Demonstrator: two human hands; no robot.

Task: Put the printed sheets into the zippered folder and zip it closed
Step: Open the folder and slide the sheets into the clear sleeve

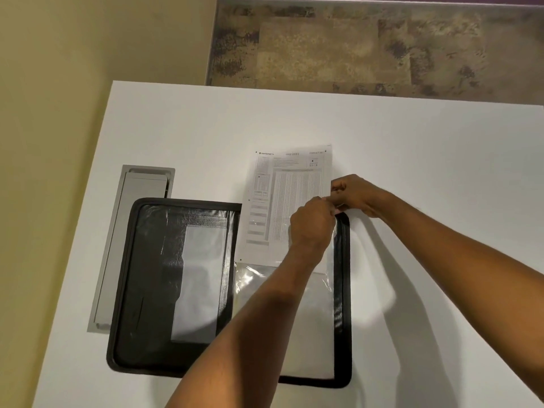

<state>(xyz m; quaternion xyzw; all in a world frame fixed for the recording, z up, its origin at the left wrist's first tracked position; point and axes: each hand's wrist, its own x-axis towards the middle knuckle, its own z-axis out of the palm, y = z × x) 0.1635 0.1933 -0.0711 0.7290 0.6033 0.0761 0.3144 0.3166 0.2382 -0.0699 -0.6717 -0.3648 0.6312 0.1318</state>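
A black zippered folder (141,278) lies open flat on the white table (412,160). Its left half shows black pockets with a white sheet. Its right half holds a clear plastic sleeve (306,316). A printed sheet (282,187) with tables lies over the top of the right half, and its upper part sticks out beyond the folder's far edge. My left hand (312,225) and my right hand (356,195) meet at the sheet's right edge near the folder's top right corner, both with fingers pinched. Whether they pinch the sheet, the sleeve, or both is hidden.
A grey rectangular cable hatch (135,231) is set into the table just left of the folder, partly under its edge. The table's far edge borders a patterned brown carpet (353,45). A yellow wall (73,69) stands at the left.
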